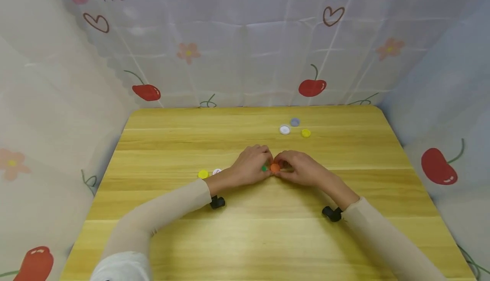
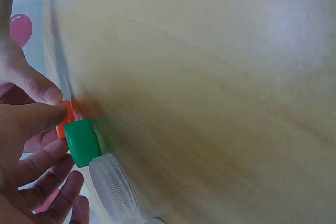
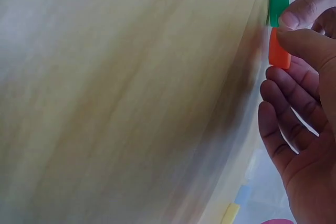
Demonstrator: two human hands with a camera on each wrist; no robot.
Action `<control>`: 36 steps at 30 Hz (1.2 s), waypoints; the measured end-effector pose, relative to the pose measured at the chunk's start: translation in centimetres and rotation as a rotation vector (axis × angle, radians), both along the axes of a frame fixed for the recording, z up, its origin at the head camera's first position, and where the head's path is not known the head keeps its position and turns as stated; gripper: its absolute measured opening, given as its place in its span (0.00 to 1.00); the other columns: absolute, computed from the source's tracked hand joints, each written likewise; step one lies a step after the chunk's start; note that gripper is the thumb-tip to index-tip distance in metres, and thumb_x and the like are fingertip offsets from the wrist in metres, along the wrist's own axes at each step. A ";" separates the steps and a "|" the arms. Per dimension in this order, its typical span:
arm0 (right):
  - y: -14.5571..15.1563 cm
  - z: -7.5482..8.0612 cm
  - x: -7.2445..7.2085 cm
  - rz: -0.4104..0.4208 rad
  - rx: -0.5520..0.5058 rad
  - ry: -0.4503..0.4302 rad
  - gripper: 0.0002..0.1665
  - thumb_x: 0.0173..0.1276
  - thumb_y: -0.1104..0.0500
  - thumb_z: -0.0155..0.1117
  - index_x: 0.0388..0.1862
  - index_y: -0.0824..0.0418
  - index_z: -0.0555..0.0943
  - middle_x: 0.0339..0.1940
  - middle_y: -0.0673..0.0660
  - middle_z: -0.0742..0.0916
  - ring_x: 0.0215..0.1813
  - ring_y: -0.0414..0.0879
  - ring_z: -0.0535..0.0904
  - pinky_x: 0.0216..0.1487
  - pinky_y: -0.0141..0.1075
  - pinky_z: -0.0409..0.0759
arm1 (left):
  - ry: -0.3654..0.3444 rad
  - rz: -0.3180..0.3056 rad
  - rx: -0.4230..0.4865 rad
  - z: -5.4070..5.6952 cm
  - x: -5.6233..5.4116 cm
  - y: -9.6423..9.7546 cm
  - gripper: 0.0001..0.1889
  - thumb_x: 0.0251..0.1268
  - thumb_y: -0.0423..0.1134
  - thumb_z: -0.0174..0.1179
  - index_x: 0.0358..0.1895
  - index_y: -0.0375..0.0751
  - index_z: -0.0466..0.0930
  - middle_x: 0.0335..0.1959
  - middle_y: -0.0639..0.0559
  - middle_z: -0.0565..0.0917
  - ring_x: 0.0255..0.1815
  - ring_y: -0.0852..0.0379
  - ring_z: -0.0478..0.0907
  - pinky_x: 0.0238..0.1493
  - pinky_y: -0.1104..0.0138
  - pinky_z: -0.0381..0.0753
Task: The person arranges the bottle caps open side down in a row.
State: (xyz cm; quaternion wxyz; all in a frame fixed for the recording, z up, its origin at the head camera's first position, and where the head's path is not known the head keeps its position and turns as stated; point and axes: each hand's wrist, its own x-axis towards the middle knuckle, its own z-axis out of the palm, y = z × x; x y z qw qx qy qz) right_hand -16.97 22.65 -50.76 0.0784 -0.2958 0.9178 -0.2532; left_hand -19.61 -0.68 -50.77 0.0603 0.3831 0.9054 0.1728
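Left hand (image 1: 250, 165) and right hand (image 1: 300, 168) pinch orange cap (image 1: 274, 168) between them, presumably steadying it from both sides; green cap (image 2: 83, 142) just beside, nearer left palm.

Soft, bright light; pale glare on the tabletop (image 2: 294, 19), diffuse shadows, both wrist views hazy and soft

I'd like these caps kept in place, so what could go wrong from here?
The left hand and right hand are both at the orange cap, so an uneven release could shift it. It sits right beside the green cap, so a nudge might push that one too. In the head view, the left sleeve is close to the nearer yellow cap; drawing that arm back might brush it.
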 end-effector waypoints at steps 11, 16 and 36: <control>-0.1 -0.2 -0.4 0.004 -0.019 -0.040 0.16 0.74 0.50 0.76 0.55 0.54 0.85 0.49 0.49 0.89 0.50 0.42 0.85 0.55 0.42 0.88 | -0.082 0.014 0.012 -0.2 -0.2 -0.2 0.15 0.74 0.54 0.70 0.53 0.51 0.90 0.54 0.57 0.85 0.51 0.57 0.79 0.52 0.63 0.82; -0.1 -0.4 -0.6 -0.005 -0.042 -0.053 0.18 0.71 0.49 0.78 0.55 0.53 0.85 0.49 0.48 0.89 0.49 0.41 0.86 0.55 0.41 0.88 | -0.159 0.029 0.040 -0.4 -0.3 -0.5 0.15 0.74 0.54 0.70 0.54 0.52 0.89 0.57 0.56 0.84 0.56 0.56 0.80 0.57 0.60 0.84; 3.9 -1.4 -6.6 -0.370 -0.231 0.137 0.21 0.69 0.55 0.80 0.57 0.62 0.88 0.59 0.67 0.79 0.59 0.64 0.68 0.61 0.57 0.64 | -0.161 0.090 0.064 1.2 -9.0 3.0 0.20 0.75 0.48 0.69 0.64 0.46 0.84 0.58 0.50 0.84 0.59 0.53 0.82 0.59 0.59 0.84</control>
